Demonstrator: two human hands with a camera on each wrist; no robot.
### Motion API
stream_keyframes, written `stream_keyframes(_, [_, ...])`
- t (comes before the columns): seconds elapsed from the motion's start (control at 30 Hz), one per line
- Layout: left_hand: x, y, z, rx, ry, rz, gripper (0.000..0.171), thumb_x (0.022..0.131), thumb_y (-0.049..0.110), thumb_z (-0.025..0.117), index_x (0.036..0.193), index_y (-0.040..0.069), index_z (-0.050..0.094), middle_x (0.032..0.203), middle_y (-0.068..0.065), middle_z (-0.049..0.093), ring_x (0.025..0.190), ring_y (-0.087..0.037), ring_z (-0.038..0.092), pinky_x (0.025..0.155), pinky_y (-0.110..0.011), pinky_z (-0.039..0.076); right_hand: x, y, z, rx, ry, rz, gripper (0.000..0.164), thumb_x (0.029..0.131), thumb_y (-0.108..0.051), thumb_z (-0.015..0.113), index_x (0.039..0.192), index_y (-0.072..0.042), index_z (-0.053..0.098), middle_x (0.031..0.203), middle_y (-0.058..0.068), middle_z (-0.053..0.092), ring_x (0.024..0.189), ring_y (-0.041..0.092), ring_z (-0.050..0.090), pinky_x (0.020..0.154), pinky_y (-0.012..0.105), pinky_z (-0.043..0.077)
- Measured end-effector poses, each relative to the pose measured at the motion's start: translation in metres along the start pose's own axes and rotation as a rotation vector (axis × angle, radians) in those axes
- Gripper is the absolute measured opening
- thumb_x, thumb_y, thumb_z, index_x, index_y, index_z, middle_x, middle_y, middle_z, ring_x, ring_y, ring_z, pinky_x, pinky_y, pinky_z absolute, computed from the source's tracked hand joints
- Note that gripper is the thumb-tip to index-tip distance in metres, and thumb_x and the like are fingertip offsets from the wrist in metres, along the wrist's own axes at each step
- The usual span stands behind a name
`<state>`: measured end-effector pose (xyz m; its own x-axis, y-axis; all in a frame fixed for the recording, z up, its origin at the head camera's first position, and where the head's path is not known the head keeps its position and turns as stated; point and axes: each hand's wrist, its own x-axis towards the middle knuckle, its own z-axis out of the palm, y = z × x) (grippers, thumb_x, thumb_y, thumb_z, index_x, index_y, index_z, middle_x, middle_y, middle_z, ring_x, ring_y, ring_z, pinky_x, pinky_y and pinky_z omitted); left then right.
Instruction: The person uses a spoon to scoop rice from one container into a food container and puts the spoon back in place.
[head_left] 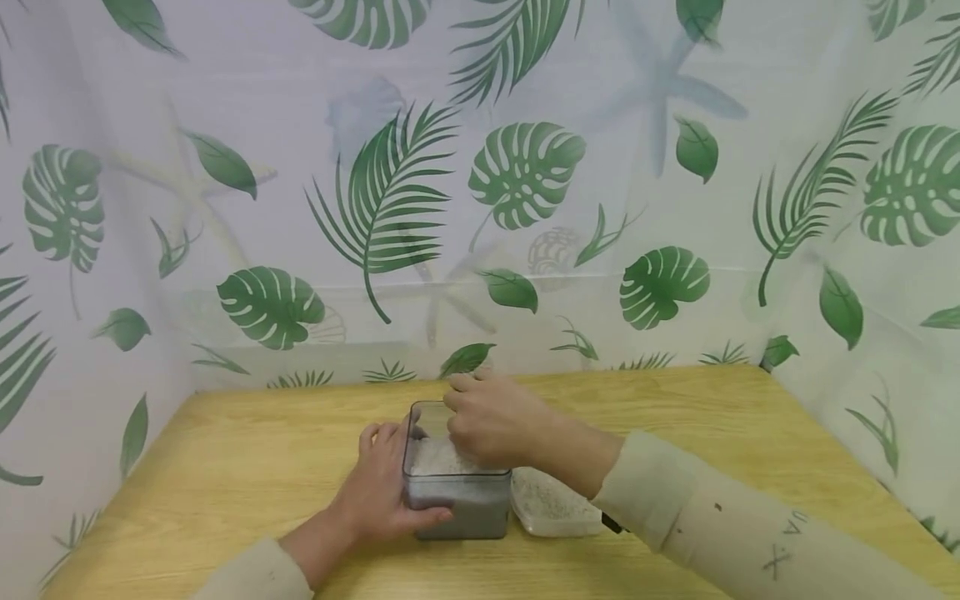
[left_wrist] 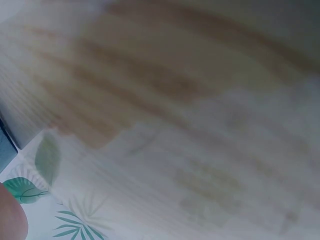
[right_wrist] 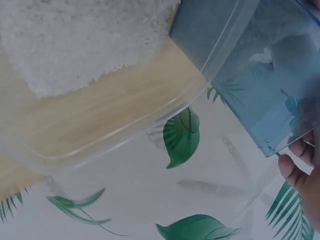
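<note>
A grey see-through box point(head_left: 468, 508) stands on the table with white grains point(head_left: 435, 457) inside. My left hand point(head_left: 386, 492) grips it from the left, thumb across its front and fingers along its side. Over the box's right rim, my right hand point(head_left: 495, 421) is bent down with curled fingers; I cannot tell what they hold. In the right wrist view, a rounded pale grey shape point(right_wrist: 296, 65) shows through the box wall. Right of the box sits a low clear container point(head_left: 555, 521), partly under my right forearm, with white grains point(right_wrist: 75, 45) in it.
The wooden table point(head_left: 255, 467) meets a leaf-patterned sheet point(head_left: 420, 350) at the back and sides. A small black piece point(head_left: 612, 523) shows below my right sleeve. The left wrist view is mostly a blurred pale and brown surface.
</note>
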<state>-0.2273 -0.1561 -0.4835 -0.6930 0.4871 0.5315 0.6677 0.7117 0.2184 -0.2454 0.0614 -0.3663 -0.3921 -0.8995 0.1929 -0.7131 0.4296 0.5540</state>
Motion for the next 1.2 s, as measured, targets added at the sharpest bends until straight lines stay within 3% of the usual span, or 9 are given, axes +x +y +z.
stream_keyframes(0.1, [0.001, 0.001, -0.001, 0.006, -0.001, -0.003, 0.128, 0.076, 0.092, 0.04, 0.153, -0.008, 0.022, 0.127, -0.007, 0.054, 0.116, -0.025, 0.047, 0.105, -0.053, 0.023, 0.0, 0.001, 0.0, 0.033, -0.007, 0.006, 0.035, 0.096, -0.028, 0.053, 0.062, -0.021, 0.06, 0.086, -0.004, 0.05, 0.086, 0.017, 0.046, 0.073, 0.03, 0.043])
stream_keyframes(0.23, [0.001, 0.003, -0.001, 0.005, -0.014, -0.011, 0.128, 0.076, 0.092, 0.041, 0.153, -0.008, 0.021, 0.127, -0.007, 0.055, 0.117, -0.026, 0.048, 0.105, -0.053, 0.022, -0.004, 0.003, 0.003, 0.161, 0.0, 0.069, 0.035, 0.093, -0.023, 0.056, 0.058, -0.018, 0.055, 0.091, -0.002, 0.041, 0.087, 0.017, 0.036, 0.075, 0.029, 0.035])
stream_keyframes(0.4, [0.0, 0.005, 0.0, 0.009, -0.04, -0.02, 0.128, 0.076, 0.091, 0.043, 0.154, -0.008, 0.019, 0.127, -0.008, 0.055, 0.12, -0.027, 0.048, 0.105, -0.053, 0.022, -0.012, 0.003, 0.008, 0.289, 0.051, 0.144, 0.038, 0.092, -0.017, 0.056, 0.055, -0.02, 0.045, 0.09, -0.001, 0.035, 0.084, 0.018, 0.029, 0.073, 0.031, 0.024])
stream_keyframes(0.57, [-0.001, 0.002, 0.001, 0.017, -0.009, -0.005, 0.129, 0.076, 0.093, 0.037, 0.155, -0.007, 0.018, 0.127, -0.008, 0.055, 0.118, -0.026, 0.048, 0.104, -0.053, 0.023, -0.018, 0.002, 0.01, 0.396, 0.126, 0.217, 0.04, 0.09, -0.015, 0.056, 0.052, -0.02, 0.047, 0.089, 0.0, 0.035, 0.084, 0.018, 0.027, 0.073, 0.032, 0.022])
stream_keyframes(0.73, [0.0, 0.0, 0.0, 0.021, 0.023, 0.022, 0.127, 0.077, 0.093, 0.034, 0.155, -0.006, 0.017, 0.126, -0.007, 0.055, 0.114, -0.024, 0.048, 0.102, -0.052, 0.023, -0.021, 0.003, 0.012, 0.459, 0.21, 0.25, 0.04, 0.088, -0.012, 0.057, 0.05, -0.018, 0.047, 0.086, 0.0, 0.036, 0.084, 0.018, 0.028, 0.077, 0.033, 0.024])
stream_keyframes(1.07, [-0.001, 0.001, 0.0, 0.029, -0.01, -0.014, 0.129, 0.076, 0.094, 0.033, 0.156, -0.005, 0.013, 0.127, -0.007, 0.056, 0.116, -0.024, 0.048, 0.103, -0.052, 0.023, -0.026, 0.0, 0.013, 0.533, 0.222, 0.319, 0.042, 0.089, -0.012, 0.058, 0.049, -0.019, 0.044, 0.082, -0.001, 0.032, 0.08, 0.017, 0.027, 0.076, 0.032, 0.024])
stream_keyframes(1.2, [0.0, 0.001, 0.001, 0.017, 0.011, 0.006, 0.128, 0.076, 0.093, 0.035, 0.157, -0.004, 0.013, 0.126, -0.007, 0.055, 0.115, -0.024, 0.048, 0.103, -0.051, 0.023, -0.028, -0.001, 0.012, 0.558, 0.234, 0.346, 0.04, 0.087, -0.012, 0.059, 0.049, -0.018, 0.048, 0.082, -0.001, 0.032, 0.079, 0.018, 0.027, 0.075, 0.031, 0.024])
